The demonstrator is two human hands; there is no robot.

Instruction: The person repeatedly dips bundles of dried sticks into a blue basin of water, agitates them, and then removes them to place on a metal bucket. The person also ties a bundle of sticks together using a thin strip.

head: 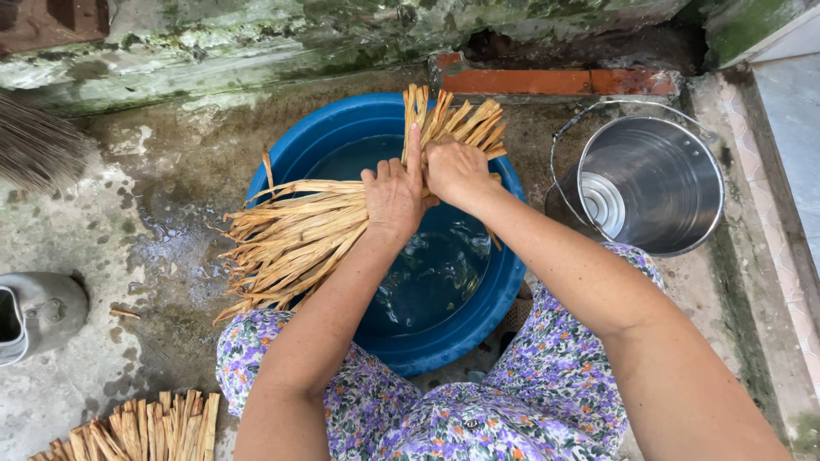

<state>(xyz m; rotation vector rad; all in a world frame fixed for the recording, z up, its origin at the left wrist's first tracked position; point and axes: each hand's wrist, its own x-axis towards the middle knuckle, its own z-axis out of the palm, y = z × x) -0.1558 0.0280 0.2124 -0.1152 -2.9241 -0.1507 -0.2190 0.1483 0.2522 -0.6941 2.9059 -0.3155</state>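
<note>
Tan dried strips (299, 230) | bundled, splayed | both hands (427, 183) gripping

both bare forearms are stretched forward from the lower edge of view, converging over the blue basin (478, 324). the left hand (395, 195) is laid palm-down above the basin's middle, fingers together, one finger raised straight toward the far rim. the right hand (455, 171) is closed in a fist just beside it, knuckles touching.
</note>
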